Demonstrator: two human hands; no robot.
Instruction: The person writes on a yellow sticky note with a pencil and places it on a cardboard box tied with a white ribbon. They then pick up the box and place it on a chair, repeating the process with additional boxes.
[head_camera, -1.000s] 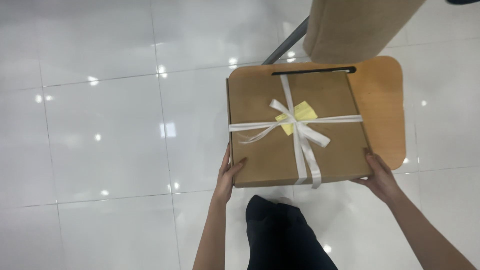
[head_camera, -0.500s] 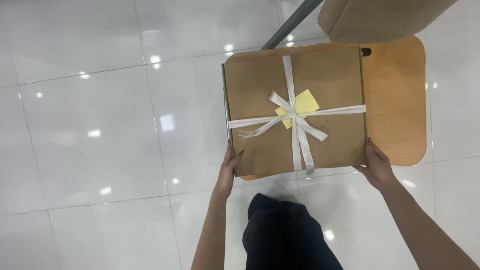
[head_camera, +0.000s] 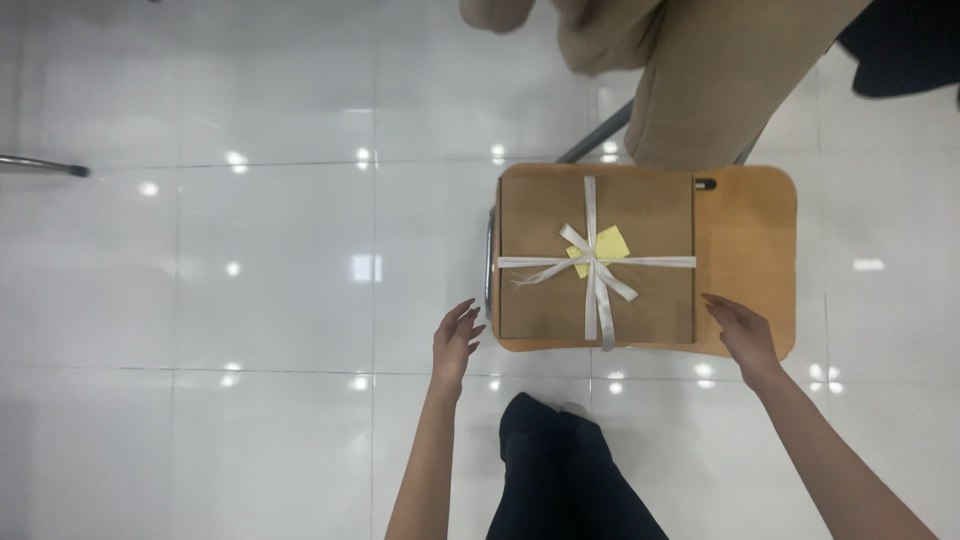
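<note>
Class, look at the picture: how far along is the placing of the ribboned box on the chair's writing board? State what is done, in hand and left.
Done: the brown box, tied with a white ribbon and a yellow tag, lies flat on the wooden board. In hand: nothing; the left hand and right hand are open, apart from the box. Left: by the look of it, only drawing the hands away.

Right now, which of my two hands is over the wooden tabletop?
Your right hand: it hovers over the wooden tabletop, beside the brown gift box. Your left hand hangs over the white floor.
</note>
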